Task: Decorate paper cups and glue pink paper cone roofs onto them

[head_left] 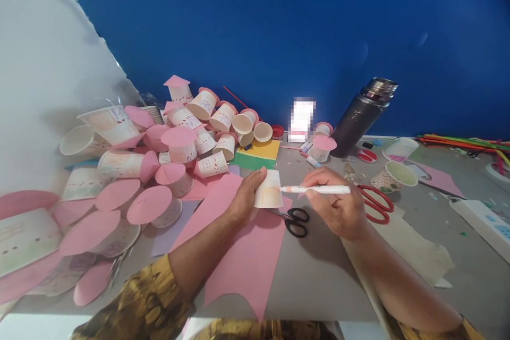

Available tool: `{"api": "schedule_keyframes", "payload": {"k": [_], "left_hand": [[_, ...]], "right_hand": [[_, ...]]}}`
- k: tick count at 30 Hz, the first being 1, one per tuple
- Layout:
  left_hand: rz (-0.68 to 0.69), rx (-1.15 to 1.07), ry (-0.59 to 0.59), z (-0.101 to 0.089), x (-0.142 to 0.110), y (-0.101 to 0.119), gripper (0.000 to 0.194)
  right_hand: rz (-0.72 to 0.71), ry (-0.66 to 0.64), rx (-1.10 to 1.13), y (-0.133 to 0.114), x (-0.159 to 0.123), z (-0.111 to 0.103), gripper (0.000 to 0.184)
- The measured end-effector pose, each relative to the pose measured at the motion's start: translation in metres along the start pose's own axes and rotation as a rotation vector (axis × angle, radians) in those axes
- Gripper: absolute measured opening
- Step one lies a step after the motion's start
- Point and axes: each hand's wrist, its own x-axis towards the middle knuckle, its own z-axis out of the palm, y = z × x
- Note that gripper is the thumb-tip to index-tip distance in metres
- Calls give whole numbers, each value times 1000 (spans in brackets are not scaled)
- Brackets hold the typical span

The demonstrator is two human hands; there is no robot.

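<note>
My left hand (pixel 247 194) is closed around a white paper cup (pixel 266 195), held upside down with its wide rim downward. A pale orange arch is drawn on the cup's side. In my right hand (pixel 338 207) is a white marker (pixel 329 189), gripped like a pen, its tip at the cup's right side near the drawing. Beneath the cup lies a cut sheet of pink paper (pixel 243 271). Black-handled scissors (pixel 298 222) rest just right of the cup, their blades partly hidden. Red-handled scissors (pixel 376 204) lie beyond my right hand.
Paper cups with pink cone tops (pixel 179 143) crowd the left side. A dark flask (pixel 364 117) stands tilted-looking at the back, near a blurred bright phone-like rectangle (pixel 302 119). At right are a patterned cup (pixel 394 176), a white power strip (pixel 484 226) and coloured pipe cleaners (pixel 458 142).
</note>
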Motion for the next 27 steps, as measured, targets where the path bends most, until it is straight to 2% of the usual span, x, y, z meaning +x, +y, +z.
{"api": "schedule_keyframes", "payload": {"k": [3, 5, 8, 9, 11, 17, 21, 24, 25, 27], "left_hand": [[-120, -120, 15, -1, 2, 5, 37], [-177, -191, 12, -3, 3, 9, 38], [-255, -260, -40, -6, 5, 14, 44], [-272, -268, -55, -7, 6, 14, 46], [-293, -270, -63, -8, 8, 15, 47], [-308, -306, 9, -11, 11, 20, 48], [-290, -332, 52, -10, 12, 24, 47], [-265, -327, 103, -8, 12, 26, 45], [-262, -326, 114, -8, 12, 26, 44], [-260, -321, 123, -8, 12, 27, 44]], "right_hand": [[54, -25, 90, 5, 1, -8, 7], [126, 119, 63, 11, 2, -12, 8], [324, 398, -82, 25, 4, -16, 14], [378, 452, -115, 31, 5, -17, 17], [420, 451, -174, 43, 8, -17, 21], [253, 120, -390, 71, 1, 3, 21], [286, -261, -523, 66, -8, 21, 50], [335, -531, -568, 54, -6, 22, 64], [347, -573, -572, 51, -3, 18, 64], [399, -563, -584, 46, 3, 8, 55]]}}
